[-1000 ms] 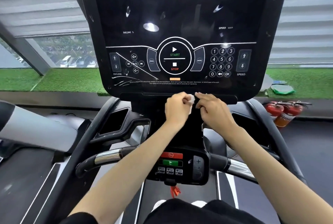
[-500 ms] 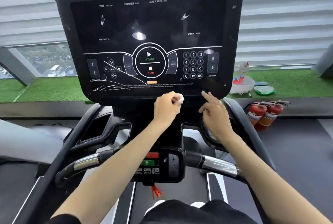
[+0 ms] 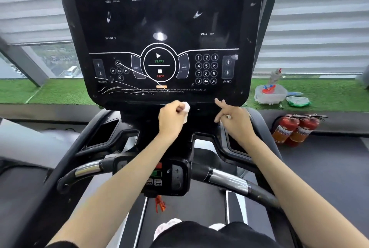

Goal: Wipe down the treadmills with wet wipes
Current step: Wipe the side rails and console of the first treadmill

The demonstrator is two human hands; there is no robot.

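Treadmill console (image 3: 159,28): dark and scuffed, straight ahead of you.
Left hand (image 3: 171,117): your fingers curl round a balled white wet wipe (image 3: 186,108), just under the console's lower edge.
Right hand (image 3: 235,120): forefinger straight at that same edge, other fingers loosely bent.
Wipes packet (image 3: 298,101): on the green ledge, far right.
Fire extinguishers (image 3: 295,128): two, red, below it.

Wet wipe (image 3: 186,108) mostly hidden inside left hand (image 3: 171,117); console's small print (image 3: 169,90) illegible
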